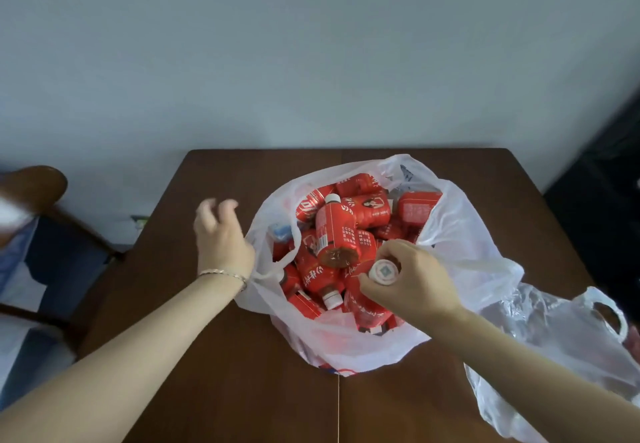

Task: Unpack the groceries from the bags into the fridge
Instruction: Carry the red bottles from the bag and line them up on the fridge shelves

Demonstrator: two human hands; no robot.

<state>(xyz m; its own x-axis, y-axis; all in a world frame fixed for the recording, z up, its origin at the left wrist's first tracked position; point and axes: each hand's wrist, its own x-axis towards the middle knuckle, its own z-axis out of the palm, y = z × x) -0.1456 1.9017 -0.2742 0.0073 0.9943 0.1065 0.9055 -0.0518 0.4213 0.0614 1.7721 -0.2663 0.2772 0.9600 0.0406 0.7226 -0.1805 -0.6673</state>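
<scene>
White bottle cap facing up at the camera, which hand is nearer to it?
Right. The right hand grips the white cap, fingers curled around it; the left hand hovers open outside the left wall of the bag.

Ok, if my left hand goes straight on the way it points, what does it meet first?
Likely nothing close: the left hand points away over the table, left of the bag; the wall comes first, though depth is unclear.

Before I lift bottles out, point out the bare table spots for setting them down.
Bare table lies left of the white bag, around the left hand, and along the near edge. A thin strip runs behind it. Crowded: the right side under the clear bag; red bottles fill the white bag.
</scene>
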